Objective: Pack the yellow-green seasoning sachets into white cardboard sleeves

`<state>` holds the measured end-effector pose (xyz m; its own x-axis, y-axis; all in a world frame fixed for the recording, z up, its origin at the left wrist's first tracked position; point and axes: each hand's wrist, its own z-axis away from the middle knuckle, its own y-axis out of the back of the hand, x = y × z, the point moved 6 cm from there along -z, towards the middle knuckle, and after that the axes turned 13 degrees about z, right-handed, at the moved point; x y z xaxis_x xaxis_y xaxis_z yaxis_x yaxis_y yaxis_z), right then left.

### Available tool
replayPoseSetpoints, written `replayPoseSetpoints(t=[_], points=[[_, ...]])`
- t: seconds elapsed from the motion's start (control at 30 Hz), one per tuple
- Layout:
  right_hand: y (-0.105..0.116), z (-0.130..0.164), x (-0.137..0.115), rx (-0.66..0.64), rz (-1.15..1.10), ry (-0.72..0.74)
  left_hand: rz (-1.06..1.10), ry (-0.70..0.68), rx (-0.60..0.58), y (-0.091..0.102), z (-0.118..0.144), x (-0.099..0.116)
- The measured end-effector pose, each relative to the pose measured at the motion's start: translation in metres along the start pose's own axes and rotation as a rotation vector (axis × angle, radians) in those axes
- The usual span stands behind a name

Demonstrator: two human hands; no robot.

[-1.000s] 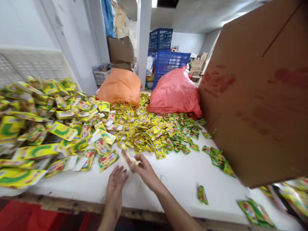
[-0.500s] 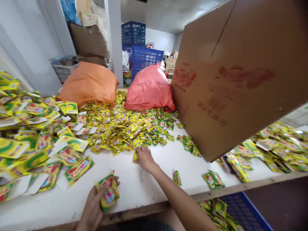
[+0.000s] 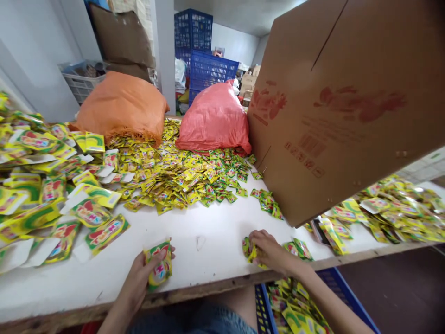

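Storeroom with a white bench (image 3: 215, 227) running across the middle of the frame; walls, a pillar and blue crates (image 3: 208, 69) are standing at upper centre.

Left hand (image 3: 146, 273), lower centre-left: its grip is closing around a small box (image 3: 159, 265), green and yellow, thumb on the front face, the box standing tilted just above the bench edge.

Right hand (image 3: 269, 250), lower centre-right: its grip is clenching on a few sachets (image 3: 251, 250) picked up at the near edge of the bench; how many it is holding cannot be told.

Sachet heap (image 3: 187, 174), centre: lying spread between the flat cartons and the big carton, well apart from both hands.

Flat cartons (image 3: 52, 195), left: lying piled and overlapping, unfolded.

Orange sack (image 3: 121, 106) and red sack (image 3: 213, 120), upper centre: resting at the back of the bench, touching the heap.

Big carton (image 3: 340, 102), upper right: leaning over the bench, more sachets showing under and beyond it.

Blue crate (image 3: 295, 306), bottom right: sitting below the bench edge, holding packed goods.

Handling note, as a judgement: keeping the box mouth turned toward the right hand and squaring the sachets into one flat stack before bringing them across is likely making for a clean fill; loose sachets at the bench edge could be slipping off.
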<state>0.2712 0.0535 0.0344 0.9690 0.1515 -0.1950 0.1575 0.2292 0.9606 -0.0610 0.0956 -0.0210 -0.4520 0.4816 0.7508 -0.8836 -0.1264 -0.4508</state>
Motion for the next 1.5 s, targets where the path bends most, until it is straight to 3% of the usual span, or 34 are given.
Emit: replayPoseSetpoints(t=[0.17,0.3,0.43,0.6,0.83,1.0,1.13,1.33,1.4,1.5], points=[[-0.025,-0.022,-0.016,0.110,-0.074,-0.002,-0.300,0.001,-0.138,-0.029,0.000,-0.014],[-0.031,-0.029,-0.044,0.119,-0.247,0.038,-0.485,-0.157,-0.317,-0.074,-0.004,-0.030],[-0.038,-0.023,-0.078,0.164,-0.461,0.124,-0.586,-0.274,-0.265,-0.098,-0.019,-0.043],[-0.034,-0.013,-0.095,0.231,-0.603,0.165,-0.492,-0.243,-0.246,-0.091,-0.030,-0.046],[-0.022,-0.011,-0.091,0.192,-0.800,0.145,-0.410,-0.243,-0.242,-0.086,-0.019,-0.037],[-0.012,-0.014,-0.089,0.285,-0.678,0.182,-0.255,-0.170,-0.290,-0.091,-0.012,-0.029],[-0.011,-0.017,-0.099,0.165,-0.669,0.270,-0.149,-0.063,-0.381,-0.092,-0.008,-0.028],[-0.022,-0.020,-0.101,0.101,-0.722,0.138,-0.118,-0.048,-0.439,-0.092,-0.003,-0.024],[-0.023,-0.021,-0.102,0.093,-0.615,0.139,-0.122,-0.041,-0.444,-0.091,-0.001,-0.025],[-0.026,-0.023,-0.094,0.138,-0.430,0.079,-0.124,-0.031,-0.356,-0.082,-0.002,-0.028]])
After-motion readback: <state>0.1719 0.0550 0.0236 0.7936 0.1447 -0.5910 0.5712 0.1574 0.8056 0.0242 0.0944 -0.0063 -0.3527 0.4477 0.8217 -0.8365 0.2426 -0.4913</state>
